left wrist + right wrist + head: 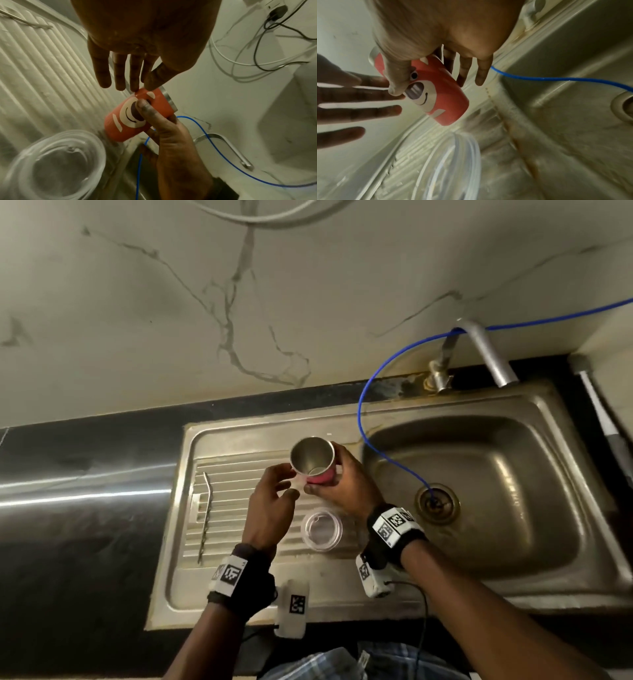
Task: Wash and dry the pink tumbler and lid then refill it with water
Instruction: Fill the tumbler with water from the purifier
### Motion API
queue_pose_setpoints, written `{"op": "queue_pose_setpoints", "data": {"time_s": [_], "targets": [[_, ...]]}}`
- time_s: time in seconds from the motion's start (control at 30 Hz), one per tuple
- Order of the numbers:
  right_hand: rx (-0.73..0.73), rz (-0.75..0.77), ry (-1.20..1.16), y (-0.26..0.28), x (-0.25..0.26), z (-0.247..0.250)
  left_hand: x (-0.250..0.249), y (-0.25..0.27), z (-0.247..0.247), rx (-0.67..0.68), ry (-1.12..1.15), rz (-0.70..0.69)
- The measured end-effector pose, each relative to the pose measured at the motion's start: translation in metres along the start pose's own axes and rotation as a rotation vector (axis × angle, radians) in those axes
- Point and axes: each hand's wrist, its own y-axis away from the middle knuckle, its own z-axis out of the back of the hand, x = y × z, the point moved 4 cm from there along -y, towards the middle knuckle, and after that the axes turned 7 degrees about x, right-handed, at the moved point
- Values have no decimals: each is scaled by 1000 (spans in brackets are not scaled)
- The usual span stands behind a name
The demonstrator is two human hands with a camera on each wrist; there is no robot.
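Observation:
The pink tumbler with a cartoon face is tilted above the ribbed draining board, its steel mouth facing up and away. My right hand grips it around the body, the thumb lying across the printed face. My left hand is open just to the left, and its straight fingertips touch the tumbler near the rim. The clear lid lies flat on the draining board below both hands, and shows large and blurred in the wrist views.
A bent metal straw lies at the left of the draining board. The sink basin is to the right, with a blue hose running into its drain. The tap stands behind it. Dark counter extends left.

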Motion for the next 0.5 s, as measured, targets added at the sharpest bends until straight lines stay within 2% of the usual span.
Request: {"op": "queue_pose_setpoints", "data": {"time_s": [0.1,0.2,0.33,0.5], "targets": [[-118,39,-56,28,27,36,-34,2,-6,98,32,-91],[-253,121,-137,60,67,87,-90,6,-18,215,68,-233],[-405,230,-240,100,132,161,-190,13,-41,286,41,-506],[-552,350,-204,150,211,254,-332,43,-63,314,20,-846]]}}
